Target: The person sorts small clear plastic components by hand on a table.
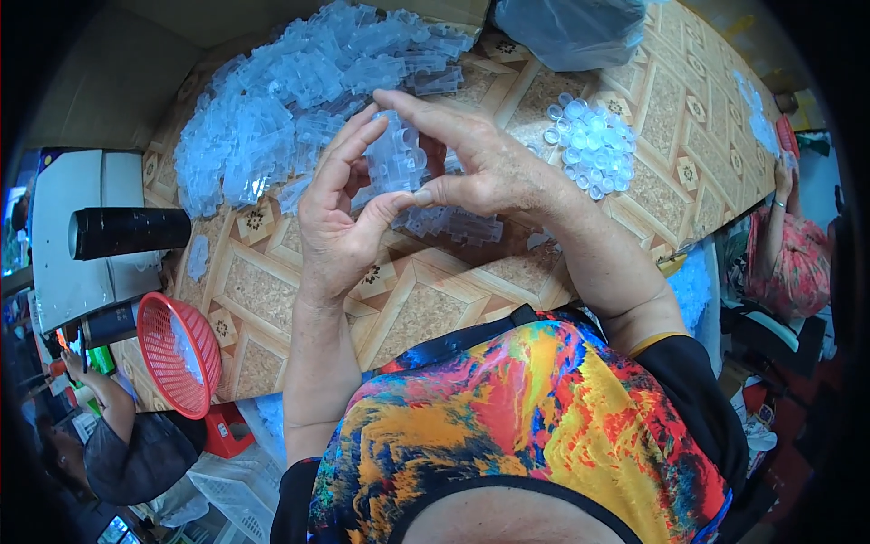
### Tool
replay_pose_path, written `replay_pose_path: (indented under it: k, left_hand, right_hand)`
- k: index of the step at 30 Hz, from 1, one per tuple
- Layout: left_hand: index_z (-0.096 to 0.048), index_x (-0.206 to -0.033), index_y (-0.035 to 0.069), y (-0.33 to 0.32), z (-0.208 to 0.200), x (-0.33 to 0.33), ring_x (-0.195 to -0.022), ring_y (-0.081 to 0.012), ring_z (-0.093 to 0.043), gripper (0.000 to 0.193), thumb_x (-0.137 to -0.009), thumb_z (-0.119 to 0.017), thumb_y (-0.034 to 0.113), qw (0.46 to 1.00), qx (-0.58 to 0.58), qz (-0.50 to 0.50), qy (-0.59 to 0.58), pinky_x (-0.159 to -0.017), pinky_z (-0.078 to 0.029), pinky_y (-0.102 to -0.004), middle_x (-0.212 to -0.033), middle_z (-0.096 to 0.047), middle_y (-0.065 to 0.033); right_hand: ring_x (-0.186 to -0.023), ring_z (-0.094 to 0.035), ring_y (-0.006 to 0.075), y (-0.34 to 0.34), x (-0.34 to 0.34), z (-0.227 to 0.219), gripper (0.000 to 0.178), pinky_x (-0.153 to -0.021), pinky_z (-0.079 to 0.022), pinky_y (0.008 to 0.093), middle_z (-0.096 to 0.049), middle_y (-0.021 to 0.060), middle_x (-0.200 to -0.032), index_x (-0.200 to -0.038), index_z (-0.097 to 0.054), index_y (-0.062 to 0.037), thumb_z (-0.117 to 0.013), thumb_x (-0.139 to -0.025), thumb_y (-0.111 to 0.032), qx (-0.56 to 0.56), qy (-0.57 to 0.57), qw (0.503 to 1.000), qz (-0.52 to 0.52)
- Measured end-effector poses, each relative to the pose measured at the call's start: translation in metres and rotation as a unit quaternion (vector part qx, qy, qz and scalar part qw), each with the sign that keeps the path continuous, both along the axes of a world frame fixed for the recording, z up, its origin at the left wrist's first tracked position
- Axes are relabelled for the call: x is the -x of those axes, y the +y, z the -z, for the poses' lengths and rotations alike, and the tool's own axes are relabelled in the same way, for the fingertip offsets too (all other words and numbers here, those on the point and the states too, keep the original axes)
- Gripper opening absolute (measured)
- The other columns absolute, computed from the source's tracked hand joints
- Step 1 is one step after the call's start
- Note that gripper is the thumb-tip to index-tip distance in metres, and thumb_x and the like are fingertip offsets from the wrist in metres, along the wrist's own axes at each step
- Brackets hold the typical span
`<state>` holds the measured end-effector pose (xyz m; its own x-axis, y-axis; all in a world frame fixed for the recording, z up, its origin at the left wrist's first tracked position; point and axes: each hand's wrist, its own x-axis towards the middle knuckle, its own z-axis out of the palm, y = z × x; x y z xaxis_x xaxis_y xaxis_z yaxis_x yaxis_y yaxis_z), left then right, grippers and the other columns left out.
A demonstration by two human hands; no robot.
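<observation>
Between my two hands, above the table, is a clear plastic part (397,156) with rounded bumps along it. My left hand (340,195) grips it from the left side, thumb at its lower edge and fingers curled behind the upper end. From the right, my right hand (476,154) holds the same part, its thumb tip meeting the left thumb at the bottom. Behind my hands lies a big heap of similar clear plastic parts (272,109). Several more parts (453,225) lie in a row just beneath my hands. Small round clear caps (594,145) form a pile to the right.
A red plastic basket (178,354) stands at the table's left edge, near a black cylinder (131,233) on a white machine (72,254). A plastic bag (571,32) sits at the back. Co-workers are at the left (136,444) and right (784,254).
</observation>
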<state>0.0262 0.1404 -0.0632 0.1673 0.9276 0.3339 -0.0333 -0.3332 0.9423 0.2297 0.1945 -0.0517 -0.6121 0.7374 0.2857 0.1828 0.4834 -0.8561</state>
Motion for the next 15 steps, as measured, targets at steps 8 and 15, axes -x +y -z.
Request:
replay_pose_path:
  k: [8,15]
  left_hand:
    - [-0.061,-0.136,0.007,-0.005,-0.018,0.009,-0.105,-0.0164,-0.061,0.067,-0.072,-0.077,0.006,0.988,0.046,-0.042,0.142,-0.092,-0.050,-0.0314,-0.133,-0.061,-0.0099]
    - [-0.061,-0.135,0.007,-0.009,-0.021,0.002,-0.097,-0.0176,-0.060,0.066,-0.070,-0.078,0.008,0.974,0.008,-0.068,0.215,-0.087,-0.050,-0.0316,-0.124,-0.064,-0.0098]
  right_hand:
    - [-0.084,-0.062,0.0142,0.032,-0.025,0.002,0.034,-0.078,-0.053,0.0304,-0.067,0.0070,-0.099,-0.125,-0.070,-0.0086,-0.070,-0.091,-0.007,0.008,-0.018,0.981,0.195]
    - [-0.111,-0.063,0.0304,0.048,-0.030,0.045,0.032,-0.099,-0.050,0.0434,-0.070,0.0074,-0.113,-0.116,-0.074,-0.0151,-0.070,-0.084,-0.019,-0.269,-0.237,0.886,0.294]
